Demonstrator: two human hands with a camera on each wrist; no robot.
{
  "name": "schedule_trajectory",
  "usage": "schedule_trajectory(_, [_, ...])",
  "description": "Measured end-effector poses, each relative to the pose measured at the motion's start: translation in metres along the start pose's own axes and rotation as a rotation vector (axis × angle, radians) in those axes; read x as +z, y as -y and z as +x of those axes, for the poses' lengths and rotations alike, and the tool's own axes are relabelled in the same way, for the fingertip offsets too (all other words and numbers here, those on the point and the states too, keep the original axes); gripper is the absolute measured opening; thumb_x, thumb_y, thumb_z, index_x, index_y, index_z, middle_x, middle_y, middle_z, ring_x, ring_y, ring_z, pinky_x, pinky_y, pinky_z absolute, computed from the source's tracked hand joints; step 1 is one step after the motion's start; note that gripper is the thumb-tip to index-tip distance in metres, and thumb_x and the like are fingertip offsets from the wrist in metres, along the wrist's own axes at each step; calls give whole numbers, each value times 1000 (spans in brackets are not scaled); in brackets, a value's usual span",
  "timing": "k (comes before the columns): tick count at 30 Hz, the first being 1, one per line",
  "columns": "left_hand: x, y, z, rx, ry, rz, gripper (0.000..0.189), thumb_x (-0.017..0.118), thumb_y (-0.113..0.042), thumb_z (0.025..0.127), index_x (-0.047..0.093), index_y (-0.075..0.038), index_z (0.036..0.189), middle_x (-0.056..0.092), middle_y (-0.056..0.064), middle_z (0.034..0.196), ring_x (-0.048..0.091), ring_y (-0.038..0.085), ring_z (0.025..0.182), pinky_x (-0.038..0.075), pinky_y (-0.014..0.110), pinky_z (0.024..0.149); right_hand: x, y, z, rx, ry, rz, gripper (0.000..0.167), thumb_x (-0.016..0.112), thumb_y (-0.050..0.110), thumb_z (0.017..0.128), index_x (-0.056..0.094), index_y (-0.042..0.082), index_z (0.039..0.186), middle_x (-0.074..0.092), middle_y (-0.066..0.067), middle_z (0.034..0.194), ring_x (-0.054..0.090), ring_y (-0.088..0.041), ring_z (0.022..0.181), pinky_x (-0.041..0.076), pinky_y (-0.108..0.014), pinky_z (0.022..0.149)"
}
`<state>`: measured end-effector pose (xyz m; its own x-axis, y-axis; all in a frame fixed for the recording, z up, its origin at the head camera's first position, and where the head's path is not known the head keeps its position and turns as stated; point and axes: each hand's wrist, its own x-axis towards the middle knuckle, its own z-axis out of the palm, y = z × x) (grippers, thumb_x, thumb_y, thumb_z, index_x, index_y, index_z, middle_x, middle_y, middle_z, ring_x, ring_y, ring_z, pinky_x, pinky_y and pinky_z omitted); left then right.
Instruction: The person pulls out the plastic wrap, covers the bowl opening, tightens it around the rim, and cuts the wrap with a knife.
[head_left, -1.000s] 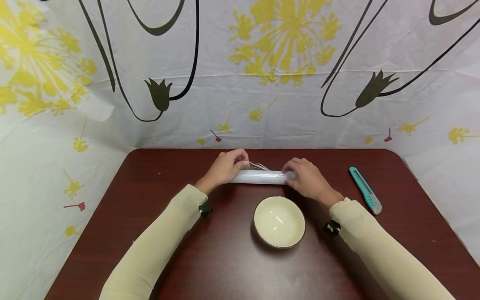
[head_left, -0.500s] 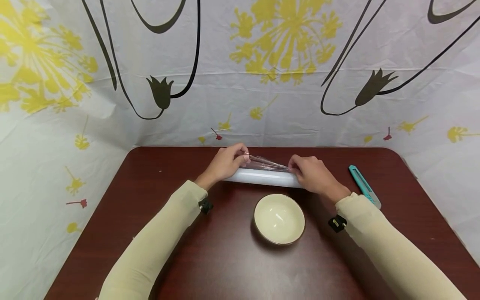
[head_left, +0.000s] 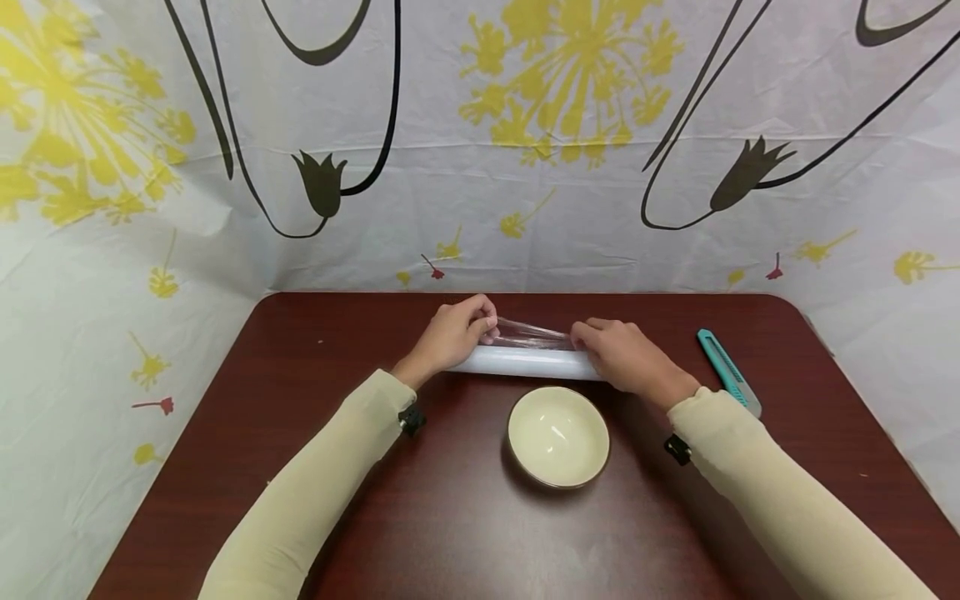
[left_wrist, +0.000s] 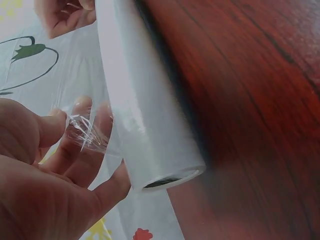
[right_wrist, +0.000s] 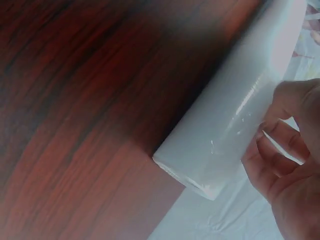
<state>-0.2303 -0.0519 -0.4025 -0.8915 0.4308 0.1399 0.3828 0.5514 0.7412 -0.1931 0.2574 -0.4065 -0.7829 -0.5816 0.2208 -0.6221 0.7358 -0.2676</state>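
A white roll of plastic wrap [head_left: 528, 362] lies crosswise on the table behind the bowl. Behind the roll, a loose clear sheet of plastic wrap [head_left: 532, 333] stretches between both hands. The left hand [head_left: 453, 333] pinches one bunched corner of that film between thumb and fingers, as the left wrist view [left_wrist: 82, 130] shows. Near the roll's right end, the right hand [head_left: 626, 354] pinches the other side of the film, its fingers curled close behind the roll in the right wrist view. A cream bowl [head_left: 558, 437] with a brown rim stands in front of the roll.
A teal utility knife [head_left: 727, 371] lies on the right of the dark red-brown table [head_left: 300, 400]. A white cloth [head_left: 420, 192] printed with yellow and dark flowers hangs behind the table and at both sides.
The right hand has moved from the roll's right end onto the film's edge, and the film is now spread wider between the hands. The roll has shifted slightly toward the bowl.
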Motion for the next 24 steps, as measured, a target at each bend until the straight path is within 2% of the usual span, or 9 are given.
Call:
schedule_trajectory(3, [2,2,-2,4,-3,6,12,62,-15,115,69,-10,106,79,1,96,77,16,88,62,32,86,0,0,-1,83,49,-33,15,61,-5,97,55,8,100,54,-1,81,50,-19,62,48,-40,60])
schedule_trajectory(6, [2,3,-3,13,-13,6,11,63,-14,114,69,-10,106,79,1,96,77,16,89,62,33,87,-3,1,-4,194,117,-118,6,61,6,100,57,6,96,55,-4,80,55,-23,64,53,-46,61])
schedule_trajectory(9, [0,2,-5,22,-22,13,10,64,-14,113,70,-10,106,79,2,97,77,18,91,62,35,87,-5,2,-6,285,198,-183,17,58,16,105,59,5,92,57,-8,83,58,-28,67,55,-51,63])
schedule_trajectory(11, [-1,2,-5,26,-23,21,11,64,-14,114,70,-11,106,78,1,97,76,18,91,62,35,87,-7,4,-7,319,230,-187,19,57,16,107,60,2,94,59,-11,86,59,-30,67,56,-52,63])
schedule_trajectory(18, [-4,2,-4,34,-14,13,12,63,-14,114,70,-10,106,79,3,97,76,16,89,62,33,84,-9,7,-8,305,257,-197,14,54,3,105,61,-4,96,62,-18,89,64,-40,70,59,-53,63])
schedule_trajectory(24, [-8,3,-4,31,-50,43,13,63,-15,114,70,-10,105,79,3,95,75,17,87,61,35,85,-11,7,-10,241,245,-246,11,59,-1,107,67,-5,112,68,-18,88,68,-38,73,60,-53,63])
